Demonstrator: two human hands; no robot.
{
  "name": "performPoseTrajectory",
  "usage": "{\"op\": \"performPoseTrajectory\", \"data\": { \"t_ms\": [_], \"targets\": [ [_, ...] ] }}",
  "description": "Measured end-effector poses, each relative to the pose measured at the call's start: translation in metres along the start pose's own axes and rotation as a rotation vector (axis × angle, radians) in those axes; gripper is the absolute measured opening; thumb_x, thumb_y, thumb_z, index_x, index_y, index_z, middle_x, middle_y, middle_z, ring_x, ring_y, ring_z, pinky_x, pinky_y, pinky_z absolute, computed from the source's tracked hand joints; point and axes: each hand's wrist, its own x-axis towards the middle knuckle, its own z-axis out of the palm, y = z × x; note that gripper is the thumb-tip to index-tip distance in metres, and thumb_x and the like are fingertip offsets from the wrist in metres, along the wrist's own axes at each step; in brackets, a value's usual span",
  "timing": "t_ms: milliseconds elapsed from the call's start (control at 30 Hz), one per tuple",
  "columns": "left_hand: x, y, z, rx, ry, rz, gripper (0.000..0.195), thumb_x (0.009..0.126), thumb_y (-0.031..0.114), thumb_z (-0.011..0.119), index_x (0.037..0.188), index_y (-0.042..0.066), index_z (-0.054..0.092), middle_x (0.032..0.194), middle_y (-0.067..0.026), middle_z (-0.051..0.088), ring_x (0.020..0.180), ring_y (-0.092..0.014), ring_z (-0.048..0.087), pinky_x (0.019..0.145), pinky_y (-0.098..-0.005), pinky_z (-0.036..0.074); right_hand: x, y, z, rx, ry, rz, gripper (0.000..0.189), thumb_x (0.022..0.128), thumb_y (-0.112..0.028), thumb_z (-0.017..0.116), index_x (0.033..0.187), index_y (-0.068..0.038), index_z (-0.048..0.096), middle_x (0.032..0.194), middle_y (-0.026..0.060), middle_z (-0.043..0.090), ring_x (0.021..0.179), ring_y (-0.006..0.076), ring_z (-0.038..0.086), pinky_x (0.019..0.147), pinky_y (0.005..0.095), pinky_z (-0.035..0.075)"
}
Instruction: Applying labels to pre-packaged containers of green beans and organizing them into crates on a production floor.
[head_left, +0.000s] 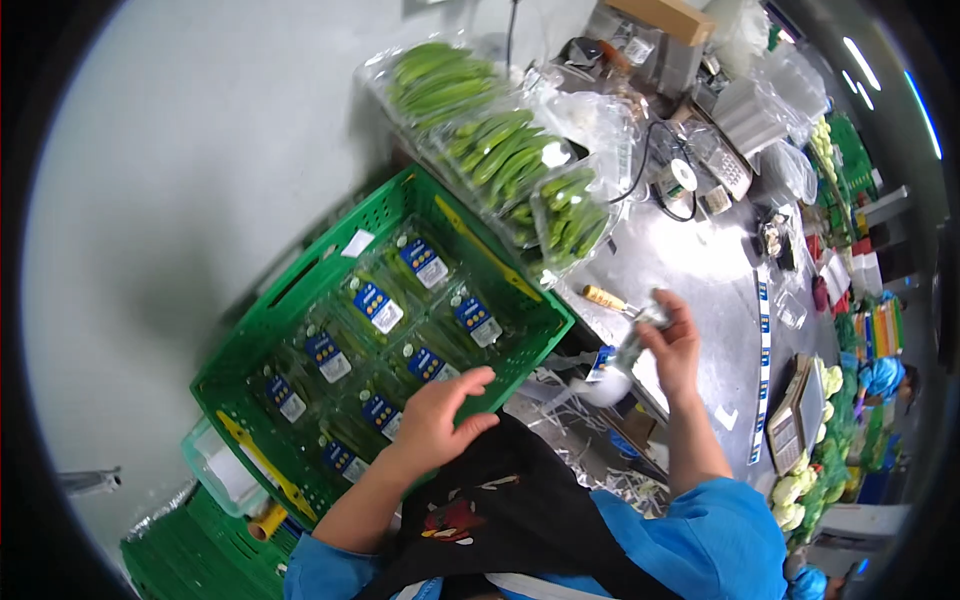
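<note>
My right hand (677, 343) grips a small clear plastic pack (636, 336) by its upper end, over the metal table's near edge. A blue-and-white label (602, 362) shows beside the pack's lower end; whether it is attached is unclear. My left hand (448, 421) is apart-fingered and holds nothing, above the near side of a green plastic crate (300, 262). Inside the crate lie several clear packs of green vegetables (371, 306) with blue-and-white labels. A tool with a yellow handle (604, 298) lies on the table just left of my right hand.
Bagged long green peppers (506, 154) are stacked beyond the crate. The metal table (720, 262) carries a label strip (763, 367), a scale (789, 427), a tape roll (679, 176) and plastic bags. Stacked green crates (180, 547) stand lower left. Co-workers (883, 377) are at the far right.
</note>
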Motion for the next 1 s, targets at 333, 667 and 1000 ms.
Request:
{"op": "performPoseTrajectory", "data": {
  "t_ms": [333,667,1000],
  "targets": [
    [0.195,-0.045,-0.030,0.152,0.672,-0.133,0.031,0.077,0.018,0.058,0.101,0.001,0.051,0.088,-0.0094,0.058,0.080,-0.019,0.055,0.066,-0.0291,0.042,0.082,0.119,-0.117,-1.048,0.097,0.090,0.075,0.063,-0.026,0.070,0.122,-0.001,0.032,0.103,0.0208,0.050,0.094,0.0310,0.050,0.076,0.0367,0.041],
    [0.237,-0.106,-0.032,0.033,0.677,-0.462,0.055,0.075,0.039,0.058,0.107,-0.005,0.048,0.083,-0.0106,0.050,0.073,-0.016,0.048,0.063,-0.0284,0.040,0.102,0.075,0.021,0.605,-0.365,0.643,0.050,0.085,-0.029,0.048,0.122,-0.002,0.028,0.095,0.0103,0.054,0.086,0.0178,0.054,0.071,0.0283,0.043],
    [0.015,0.016,0.046,-0.194,0.369,-0.772,0.024,0.082,0.030,0.050,0.090,0.009,0.057,0.072,-0.0088,0.060,0.064,-0.018,0.058,0.058,-0.0303,0.044,0.028,0.071,0.053,0.115,-0.982,0.731,0.030,0.088,-0.030,0.041,0.066,-0.009,0.042,0.043,-0.0004,0.034,0.035,0.0081,0.029,0.034,0.0223,0.022]
  ]
}}
